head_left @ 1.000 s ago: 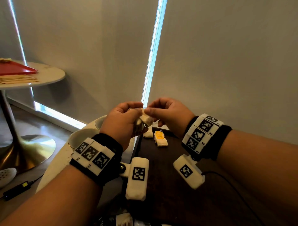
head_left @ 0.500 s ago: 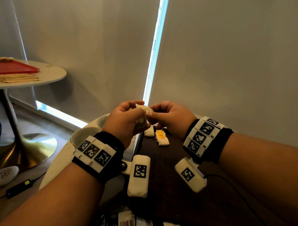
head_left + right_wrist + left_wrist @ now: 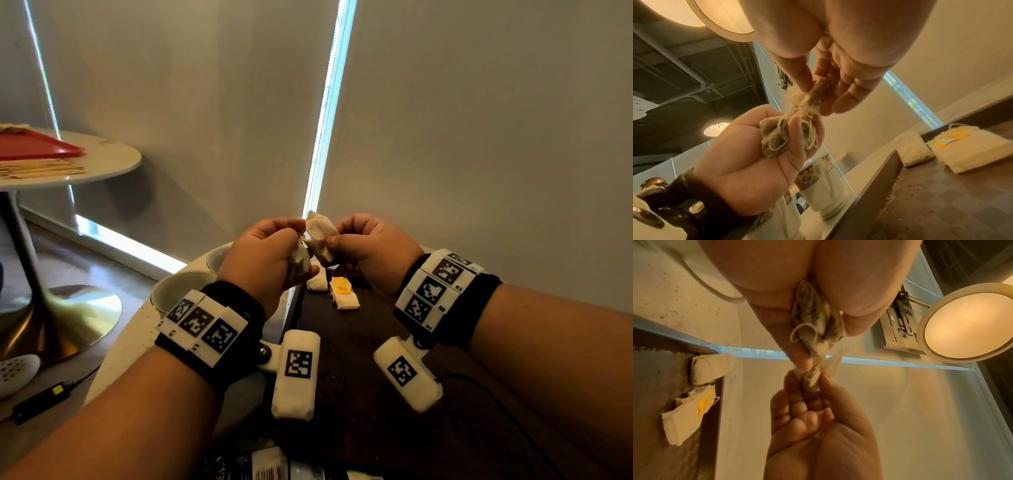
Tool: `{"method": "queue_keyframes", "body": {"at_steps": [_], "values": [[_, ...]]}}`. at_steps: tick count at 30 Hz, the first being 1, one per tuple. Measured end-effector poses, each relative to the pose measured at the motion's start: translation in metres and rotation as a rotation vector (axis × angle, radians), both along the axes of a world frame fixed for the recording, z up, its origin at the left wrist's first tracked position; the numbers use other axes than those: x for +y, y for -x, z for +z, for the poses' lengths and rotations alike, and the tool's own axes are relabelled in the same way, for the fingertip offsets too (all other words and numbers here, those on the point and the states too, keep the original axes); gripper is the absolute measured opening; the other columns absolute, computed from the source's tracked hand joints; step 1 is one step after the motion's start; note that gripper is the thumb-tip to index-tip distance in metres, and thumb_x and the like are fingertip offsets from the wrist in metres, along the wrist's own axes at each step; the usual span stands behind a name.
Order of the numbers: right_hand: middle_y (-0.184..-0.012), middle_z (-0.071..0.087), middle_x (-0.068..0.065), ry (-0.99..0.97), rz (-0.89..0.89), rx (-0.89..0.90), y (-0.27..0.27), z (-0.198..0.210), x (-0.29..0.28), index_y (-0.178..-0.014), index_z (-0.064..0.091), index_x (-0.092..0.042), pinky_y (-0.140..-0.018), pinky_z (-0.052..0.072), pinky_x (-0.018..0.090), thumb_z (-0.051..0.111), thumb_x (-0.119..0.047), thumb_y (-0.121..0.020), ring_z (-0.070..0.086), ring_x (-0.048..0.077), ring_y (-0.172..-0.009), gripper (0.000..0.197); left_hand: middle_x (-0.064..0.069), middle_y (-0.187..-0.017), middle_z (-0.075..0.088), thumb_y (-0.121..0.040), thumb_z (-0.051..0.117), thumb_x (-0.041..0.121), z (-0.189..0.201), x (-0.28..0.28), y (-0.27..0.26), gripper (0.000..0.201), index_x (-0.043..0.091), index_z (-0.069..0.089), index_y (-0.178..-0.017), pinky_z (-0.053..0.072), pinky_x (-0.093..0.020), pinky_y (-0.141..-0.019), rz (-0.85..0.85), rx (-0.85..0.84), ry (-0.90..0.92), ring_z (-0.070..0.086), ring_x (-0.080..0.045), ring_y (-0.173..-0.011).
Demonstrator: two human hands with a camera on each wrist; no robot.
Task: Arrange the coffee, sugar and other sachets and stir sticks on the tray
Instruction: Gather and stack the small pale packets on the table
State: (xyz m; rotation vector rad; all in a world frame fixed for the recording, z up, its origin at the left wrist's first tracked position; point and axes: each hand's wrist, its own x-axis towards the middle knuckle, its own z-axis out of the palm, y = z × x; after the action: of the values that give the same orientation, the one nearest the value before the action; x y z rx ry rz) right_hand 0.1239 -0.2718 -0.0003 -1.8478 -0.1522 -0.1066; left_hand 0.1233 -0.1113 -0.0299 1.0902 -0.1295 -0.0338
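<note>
- Both hands sit slightly higher than a second ago, and the tea bag between them now stands more upright, its top edge above the knuckles.
- Nearest the viewer, printed sachets [image 3: 270, 467] lie at the near end of the dark tray [image 3: 359, 394], partly cut off by the frame edge.
- Left hand [image 3: 263, 260]: fingers curled around a crumpled bundle of tea bags [image 3: 777, 138] with loose strings, gripped in the palm.
- Right hand [image 3: 373, 250]: thumb and forefinger pinch one tea bag [image 3: 320, 236], which joins the bundle by tangled string; the remaining fingers are loosely extended.
- Both hands are held above the far left part of the tray, well off its surface.
- Beyond the hands, a yellow-tagged tea bag [image 3: 344, 294] and a plain tea bag [image 3: 317, 282] lie side by side on the tray near its far left corner.
- Two white cups [image 3: 181, 291] stand on the pale table [image 3: 123, 349] just left of the tray.
- Far left, a round side table [image 3: 109, 161] carries a red tray [image 3: 37, 147] and a row of wooden stir sticks [image 3: 41, 168] beside it.
</note>
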Motion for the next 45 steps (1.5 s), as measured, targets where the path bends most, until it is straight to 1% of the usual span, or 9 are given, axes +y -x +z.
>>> {"method": "queue_keyframes", "body": {"at_steps": [8,12,15,18,24,31,34,40,45], "values": [[-0.081,0.072,0.01,-0.142,0.048,0.068,0.002,0.003,0.003,-0.101,0.058,-0.005,-0.07,0.057,0.039,0.058,-0.002,-0.094,0.072,0.024,-0.07,0.008,-0.016,-0.118,0.066,-0.093,0.063,0.006,-0.002,0.001,-0.001,0.016,0.015,0.067,-0.106,0.059,-0.033,-0.066,-0.011,-0.007,-0.054,0.072,-0.032,-0.094],[-0.088,0.073,0.013,-0.129,0.019,0.076,0.001,0.002,0.002,-0.098,0.059,-0.007,-0.08,0.057,0.047,0.059,-0.003,-0.093,0.072,0.029,-0.08,0.007,-0.015,-0.118,0.063,-0.094,0.056,0.0,-0.002,0.001,-0.001,0.021,0.015,0.067,-0.103,0.057,-0.03,-0.061,0.024,-0.016,-0.071,0.07,-0.032,-0.094],[-0.097,0.069,0.018,-0.125,-0.053,0.05,-0.001,0.004,0.0,-0.091,0.056,-0.009,-0.073,0.055,0.043,0.058,-0.002,-0.092,0.071,0.032,-0.087,0.008,-0.011,-0.111,0.064,-0.095,0.055,0.0,-0.001,0.001,0.0,0.021,0.015,0.068,-0.099,0.057,-0.028,-0.058,0.041,-0.01,-0.072,0.069,-0.025,-0.083],[-0.093,0.068,0.018,-0.136,-0.082,0.024,-0.001,0.004,0.0,-0.086,0.054,-0.009,-0.066,0.056,0.035,0.057,0.0,-0.091,0.071,0.029,-0.083,0.011,-0.013,-0.11,0.067,-0.093,0.065,0.01,-0.001,0.0,0.0,0.01,0.013,0.07,-0.101,0.055,-0.027,-0.057,0.036,0.003,-0.066,0.07,-0.027,-0.084],[-0.078,0.067,0.009,0.023,-0.027,-0.066,0.008,0.003,0.004,-0.081,0.058,-0.01,-0.066,0.058,0.035,0.07,-0.007,-0.085,0.067,0.021,-0.07,0.013,-0.012,-0.09,0.073,-0.086,0.073,0.029,-0.001,-0.001,0.003,0.024,0.013,0.068,-0.102,0.056,-0.026,-0.055,-0.016,-0.042,-0.116,0.072,-0.017,-0.065],[-0.087,0.071,0.018,0.067,0.045,-0.021,0.011,0.006,0.008,-0.085,0.07,-0.009,-0.091,0.05,0.06,0.069,-0.018,-0.074,0.065,0.044,-0.087,0.015,-0.01,-0.079,0.073,-0.084,0.075,0.024,-0.002,-0.003,0.001,0.032,0.007,0.068,-0.11,0.053,-0.026,-0.051,-0.004,-0.036,-0.108,0.07,-0.018,-0.061],[-0.094,0.073,0.019,0.106,0.058,-0.018,0.011,0.004,0.004,-0.086,0.074,-0.013,-0.091,0.051,0.06,0.063,-0.002,-0.084,0.064,0.049,-0.098,0.016,-0.013,-0.085,0.072,-0.089,0.071,0.014,-0.002,-0.001,-0.001,0.024,0.008,0.068,-0.112,0.052,-0.026,-0.051,-0.013,-0.028,-0.095,0.07,-0.018,-0.062],[-0.096,0.075,0.009,0.029,-0.045,0.004,0.003,0.005,-0.007,-0.091,0.074,-0.016,-0.073,0.057,0.034,0.065,0.004,-0.086,0.073,0.027,-0.09,0.022,-0.014,-0.093,0.069,-0.09,0.063,-0.003,0.0,0.002,-0.001,0.025,0.01,0.066,-0.111,0.055,-0.026,-0.056,0.018,-0.03,-0.013,0.072,-0.019,-0.067],[-0.096,0.072,0.007,0.117,-0.199,0.134,-0.013,0.002,-0.014,-0.094,0.073,-0.014,-0.076,0.059,0.034,0.063,0.007,-0.088,0.072,0.017,-0.081,0.024,-0.01,-0.094,0.067,-0.09,0.062,-0.003,0.004,0.006,-0.003,0.022,0.011,0.066,-0.107,0.056,-0.026,-0.059,0.124,-0.062,0.092,0.071,-0.012,-0.064]]}}
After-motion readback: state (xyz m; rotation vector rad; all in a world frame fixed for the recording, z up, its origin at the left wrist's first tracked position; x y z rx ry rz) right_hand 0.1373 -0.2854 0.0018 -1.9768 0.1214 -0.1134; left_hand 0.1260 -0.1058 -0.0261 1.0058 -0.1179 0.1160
